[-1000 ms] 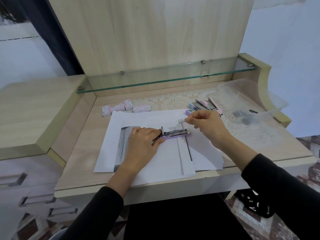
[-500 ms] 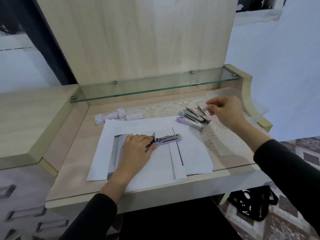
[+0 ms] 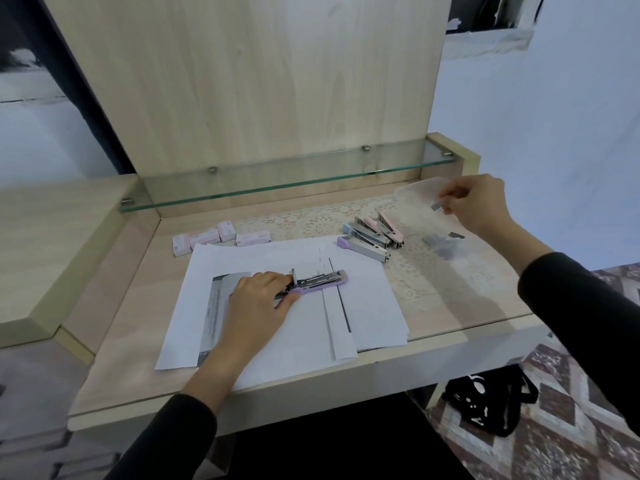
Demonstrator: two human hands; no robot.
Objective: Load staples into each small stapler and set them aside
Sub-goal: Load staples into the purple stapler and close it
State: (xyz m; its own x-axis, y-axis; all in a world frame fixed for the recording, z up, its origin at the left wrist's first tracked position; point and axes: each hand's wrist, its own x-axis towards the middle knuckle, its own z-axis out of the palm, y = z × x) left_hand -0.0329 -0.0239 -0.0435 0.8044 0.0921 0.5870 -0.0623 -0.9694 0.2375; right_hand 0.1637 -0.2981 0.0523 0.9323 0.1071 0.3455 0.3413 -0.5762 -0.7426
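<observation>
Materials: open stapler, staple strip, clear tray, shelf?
By looks: open stapler, smooth lilac plastic base probably, bright reflective metal magazine. staple strip, grey metal, likely. clear tray, thin transparent plastic, lace mat visible through it. shelf, glass, greenish edge, see-through.

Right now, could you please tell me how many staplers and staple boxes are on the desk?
Staplers: 5
Boxes: 4
Total: 9
</observation>
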